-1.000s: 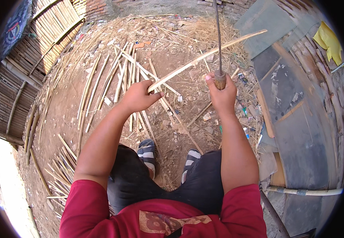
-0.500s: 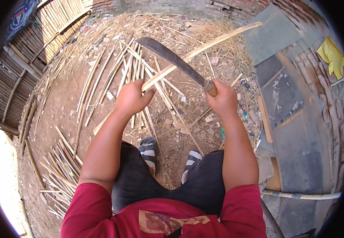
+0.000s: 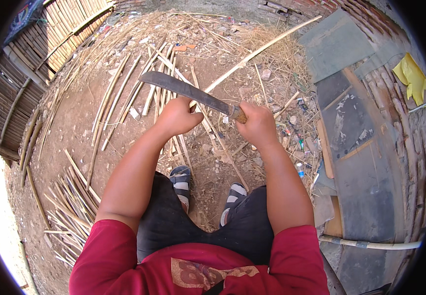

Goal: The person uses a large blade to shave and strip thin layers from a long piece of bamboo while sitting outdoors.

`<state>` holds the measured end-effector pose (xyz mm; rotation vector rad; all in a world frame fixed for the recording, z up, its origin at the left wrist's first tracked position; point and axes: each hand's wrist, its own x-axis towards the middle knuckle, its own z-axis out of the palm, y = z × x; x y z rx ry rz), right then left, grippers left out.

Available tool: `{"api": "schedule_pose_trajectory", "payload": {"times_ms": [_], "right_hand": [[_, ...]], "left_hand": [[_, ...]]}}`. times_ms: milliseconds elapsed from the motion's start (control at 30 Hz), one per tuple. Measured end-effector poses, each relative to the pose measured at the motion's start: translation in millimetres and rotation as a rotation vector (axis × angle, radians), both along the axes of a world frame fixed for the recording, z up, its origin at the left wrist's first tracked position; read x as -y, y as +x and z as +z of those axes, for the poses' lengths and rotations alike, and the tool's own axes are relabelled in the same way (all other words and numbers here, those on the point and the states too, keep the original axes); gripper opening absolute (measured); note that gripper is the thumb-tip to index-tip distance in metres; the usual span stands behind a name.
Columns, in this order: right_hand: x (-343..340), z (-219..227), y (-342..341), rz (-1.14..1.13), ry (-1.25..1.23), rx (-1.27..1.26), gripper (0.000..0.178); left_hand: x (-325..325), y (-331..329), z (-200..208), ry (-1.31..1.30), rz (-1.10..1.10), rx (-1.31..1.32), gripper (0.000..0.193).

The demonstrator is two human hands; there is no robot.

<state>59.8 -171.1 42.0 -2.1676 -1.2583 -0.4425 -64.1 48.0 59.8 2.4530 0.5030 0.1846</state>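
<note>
Machete handle (image 3: 238,114) in right hand (image 3: 258,123)

Red short-sleeved shirt (image 3: 296,255), black trousers (image 3: 171,231), striped sandals (image 3: 181,181).

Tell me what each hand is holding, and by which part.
The right hand grips a machete by its wooden handle; the left hand holds a pale strip by its near end.

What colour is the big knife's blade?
The blade is dark grey, seen in the head view.
</note>
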Motion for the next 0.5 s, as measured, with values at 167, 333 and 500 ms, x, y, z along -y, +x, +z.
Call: {"api": "schedule_pose_trajectory", "payload": {"times_ms": [167,333,500], "right_hand": [[14.2,-0.3,12.9,-0.113,-0.058,0.001,0.021],[-1.1,-7.3,6.5,-0.071,0.014,-0.031,0.020],[11.9,-2.3,19.0,-0.131,-0.039,-0.004,0.019]], "left_hand": [[7.3,4.1,0.8,-0.028,-0.097,-0.025,0.034],[2.0,7.5,-5.0,-0.007,-0.100,0.012,0.033],[11.1,3.2,2.4,0.055,-0.118,-0.061,0.034]]}}
